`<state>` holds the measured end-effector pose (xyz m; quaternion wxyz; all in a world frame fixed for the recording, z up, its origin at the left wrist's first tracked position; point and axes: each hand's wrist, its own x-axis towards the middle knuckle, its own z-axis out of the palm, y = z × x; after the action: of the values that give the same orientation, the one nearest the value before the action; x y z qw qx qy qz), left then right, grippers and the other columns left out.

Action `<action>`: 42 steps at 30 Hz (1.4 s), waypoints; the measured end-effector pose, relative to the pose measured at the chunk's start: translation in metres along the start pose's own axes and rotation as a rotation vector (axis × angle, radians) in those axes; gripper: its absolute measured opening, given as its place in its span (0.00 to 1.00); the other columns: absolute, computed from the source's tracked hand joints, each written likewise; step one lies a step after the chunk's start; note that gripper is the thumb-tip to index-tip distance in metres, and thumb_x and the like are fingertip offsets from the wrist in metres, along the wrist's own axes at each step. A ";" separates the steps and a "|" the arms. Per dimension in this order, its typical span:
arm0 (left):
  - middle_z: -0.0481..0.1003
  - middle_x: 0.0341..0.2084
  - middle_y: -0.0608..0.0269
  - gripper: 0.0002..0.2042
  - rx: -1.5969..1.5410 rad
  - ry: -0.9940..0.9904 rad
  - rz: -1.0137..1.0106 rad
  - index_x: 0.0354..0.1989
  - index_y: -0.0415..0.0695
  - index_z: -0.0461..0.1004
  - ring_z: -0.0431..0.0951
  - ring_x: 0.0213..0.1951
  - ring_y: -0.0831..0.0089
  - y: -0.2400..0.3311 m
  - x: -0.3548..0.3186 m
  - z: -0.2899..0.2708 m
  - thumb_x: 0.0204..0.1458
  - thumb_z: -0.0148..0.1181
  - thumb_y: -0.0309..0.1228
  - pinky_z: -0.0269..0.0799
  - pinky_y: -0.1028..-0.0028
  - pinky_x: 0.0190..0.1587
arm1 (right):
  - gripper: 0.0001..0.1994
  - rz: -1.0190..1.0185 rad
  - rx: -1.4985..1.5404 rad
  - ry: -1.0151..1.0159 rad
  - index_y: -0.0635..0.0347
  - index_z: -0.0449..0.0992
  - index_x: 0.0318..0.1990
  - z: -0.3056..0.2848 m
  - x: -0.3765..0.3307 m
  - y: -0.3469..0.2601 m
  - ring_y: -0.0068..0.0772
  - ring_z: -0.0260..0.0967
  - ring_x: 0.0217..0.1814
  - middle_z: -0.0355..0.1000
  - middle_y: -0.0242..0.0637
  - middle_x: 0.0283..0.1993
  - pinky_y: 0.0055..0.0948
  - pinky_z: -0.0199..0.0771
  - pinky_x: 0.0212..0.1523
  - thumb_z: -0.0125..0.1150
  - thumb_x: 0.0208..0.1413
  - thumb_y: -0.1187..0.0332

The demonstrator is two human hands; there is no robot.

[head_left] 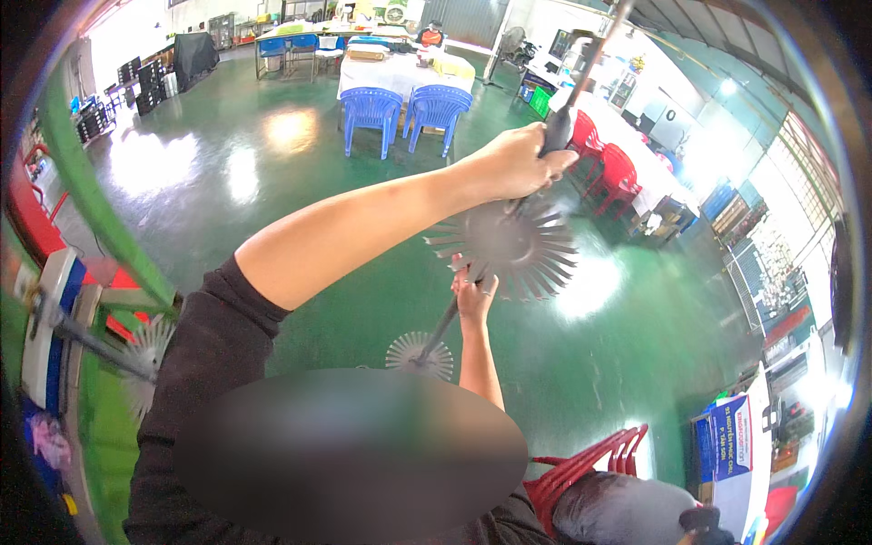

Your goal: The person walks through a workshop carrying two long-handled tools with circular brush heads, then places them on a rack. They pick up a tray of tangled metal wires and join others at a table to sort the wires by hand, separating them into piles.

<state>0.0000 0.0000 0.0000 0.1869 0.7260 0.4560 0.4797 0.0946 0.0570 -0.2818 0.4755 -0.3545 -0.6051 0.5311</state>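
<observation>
1. Dark sleeve [218, 318] was nearest the cam, lower L; the bare L forearm ran from it up & across to approx. the upper ctr.
2. L hand [527, 163]: fingers clamped round the dark grip [557, 133] of a metal rod [594, 64], w/ the thumb along its R side.
3. R hand [475, 295]: lower down, fingers bent round the same rod, one pointing up a bit apart from the rest; how tight, couldn't tell.
4. Rod was tilted, top end out of frame at upper R, lower part slanting down L, held up over the green floor [636, 345].
5. Upper disc [504, 241], ringed w/ thin metal blades, sat on the rod btwn the two hands; edges a bit blurry.
6. Lower disc [418, 357], same kind, was on the rod below the R hand & looked smaller.
7. Far L: another bladed disc, the side disc [145, 359], on a side shaft [100, 343], near a green post [91, 195].
8. Bkgd: two blue chairs [371, 109] at a white-covered table [363, 74]; red chairs [618, 177] farther R.
9. Lower R: red seat frame [581, 463], w/ a blue-&-white banner [727, 445] beyond it.
</observation>
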 end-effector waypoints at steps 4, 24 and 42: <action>0.75 0.29 0.57 0.17 -0.140 0.026 -0.100 0.39 0.36 0.67 0.76 0.31 0.72 -0.054 0.016 -0.021 0.55 0.53 0.41 0.70 0.72 0.37 | 0.22 -0.103 -0.211 -0.102 0.58 0.70 0.48 0.017 0.025 -0.010 0.34 0.68 0.34 0.71 0.37 0.29 0.32 0.67 0.39 0.66 0.45 0.61; 0.51 0.59 0.46 0.18 0.756 0.604 -0.181 0.38 0.35 0.67 0.40 0.65 0.45 -0.274 0.116 -0.074 0.47 0.60 0.39 0.46 0.45 0.60 | 0.18 -0.432 -0.516 -0.896 0.66 0.66 0.52 0.103 0.342 -0.103 0.29 0.62 0.51 0.68 0.43 0.49 0.29 0.61 0.53 0.55 0.54 0.71; 0.61 0.54 0.42 0.32 1.790 2.040 -0.935 0.56 0.35 0.57 0.60 0.56 0.50 -0.044 -0.303 -0.112 0.44 0.64 0.36 0.54 0.61 0.59 | 0.05 -0.446 0.007 -1.172 0.67 0.71 0.31 0.242 0.342 -0.042 0.30 0.68 0.37 0.72 0.38 0.32 0.31 0.68 0.45 0.58 0.45 0.80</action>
<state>-0.1561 -0.2515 -0.1376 -0.5894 -0.2712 0.7240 0.2340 -0.2343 0.2946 -0.1684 0.1652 0.1318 -0.8230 0.5272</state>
